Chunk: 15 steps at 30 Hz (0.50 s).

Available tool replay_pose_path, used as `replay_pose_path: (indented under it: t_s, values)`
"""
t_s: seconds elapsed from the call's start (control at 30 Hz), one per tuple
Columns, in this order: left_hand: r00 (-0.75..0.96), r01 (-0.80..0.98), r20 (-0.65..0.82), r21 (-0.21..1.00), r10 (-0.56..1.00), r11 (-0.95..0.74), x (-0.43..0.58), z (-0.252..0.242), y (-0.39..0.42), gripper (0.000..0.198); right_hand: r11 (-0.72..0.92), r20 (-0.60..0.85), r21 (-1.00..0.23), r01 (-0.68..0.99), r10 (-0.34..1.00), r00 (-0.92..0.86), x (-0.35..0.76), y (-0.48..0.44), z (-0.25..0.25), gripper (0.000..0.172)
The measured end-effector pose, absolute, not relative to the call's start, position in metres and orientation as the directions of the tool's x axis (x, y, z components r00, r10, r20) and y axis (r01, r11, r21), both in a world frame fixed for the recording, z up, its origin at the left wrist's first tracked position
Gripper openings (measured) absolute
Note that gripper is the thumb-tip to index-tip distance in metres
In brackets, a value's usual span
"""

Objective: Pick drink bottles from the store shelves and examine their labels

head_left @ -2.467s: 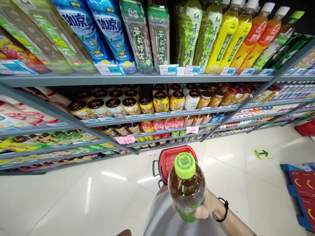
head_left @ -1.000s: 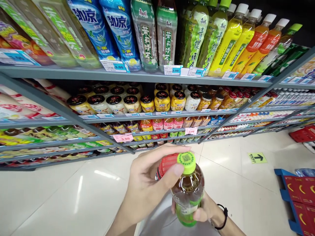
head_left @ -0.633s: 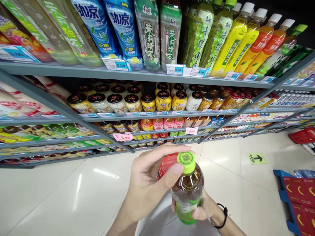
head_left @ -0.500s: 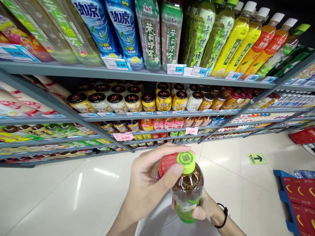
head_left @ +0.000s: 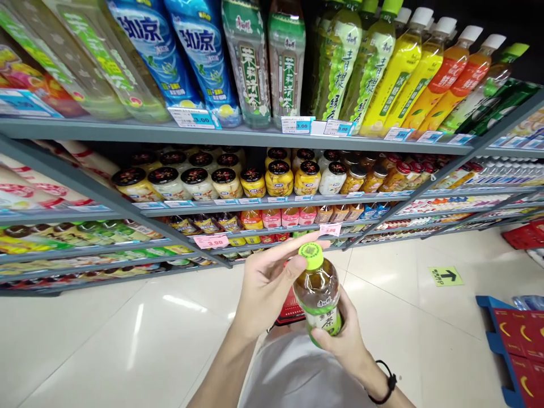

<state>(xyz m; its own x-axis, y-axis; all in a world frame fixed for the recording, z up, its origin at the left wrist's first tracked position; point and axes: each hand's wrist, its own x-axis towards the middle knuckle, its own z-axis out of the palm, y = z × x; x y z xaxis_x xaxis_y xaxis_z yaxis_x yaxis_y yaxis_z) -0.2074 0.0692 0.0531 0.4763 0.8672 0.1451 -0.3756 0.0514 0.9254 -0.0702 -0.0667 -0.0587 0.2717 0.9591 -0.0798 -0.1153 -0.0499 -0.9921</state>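
Grey metal shop shelves [head_left: 127, 131] packed with drinks and jars run across the view, above a glossy tile floor [head_left: 106, 340]. Moving rightward, the left hand [head_left: 267, 286] is half open, its thumb and fingers curved about the green bottle cap [head_left: 311, 256], with the thumb against the cap's side. The tea bottle [head_left: 318, 297] leans slightly between both hands, over a red basket [head_left: 290, 310]. The right hand [head_left: 340, 334] is closed around the bottle's lower body, above a black wristband [head_left: 387, 385]. Farther right lie a green arrow sticker [head_left: 445, 276] and a blue pallet [head_left: 487, 340].
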Motion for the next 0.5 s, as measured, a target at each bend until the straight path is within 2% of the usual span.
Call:
replay_pose_path:
  t_s: [0.07, 0.13, 0.23, 0.33, 0.5]
  values:
    - [0.501, -0.380, 0.151, 0.923, 0.852, 0.060, -0.196, 0.041, 0.073, 0.036, -0.045, -0.033, -0.999, 0.017, 0.904, 0.426, -0.065, -0.068, -0.065, 0.051]
    - [0.525, -0.386, 0.155, 0.920, 0.837, 0.071, -0.184, 0.029, 0.075, 0.043, -0.058, 0.042, -0.988, 0.144, 0.795, 0.605, -0.056, -0.068, -0.070, 0.052]
    - [0.579, -0.377, 0.131, 0.918, 0.804, 0.123, -0.165, 0.018, 0.076, 0.048, -0.091, 0.114, -0.971, 0.222, 0.639, 0.761, -0.037, -0.070, -0.079, 0.061]
    - [0.657, -0.336, 0.094, 0.924, 0.748, 0.180, -0.147, 0.017, 0.076, 0.044, -0.100, 0.089, -0.976, 0.193, 0.628, 0.773, -0.015, -0.075, -0.085, 0.062]
    - [0.723, -0.291, 0.041, 0.923, 0.690, 0.250, -0.117, 0.012, 0.085, 0.043, -0.066, -0.060, -0.998, -0.015, 0.747, 0.662, 0.004, -0.093, -0.090, 0.056]
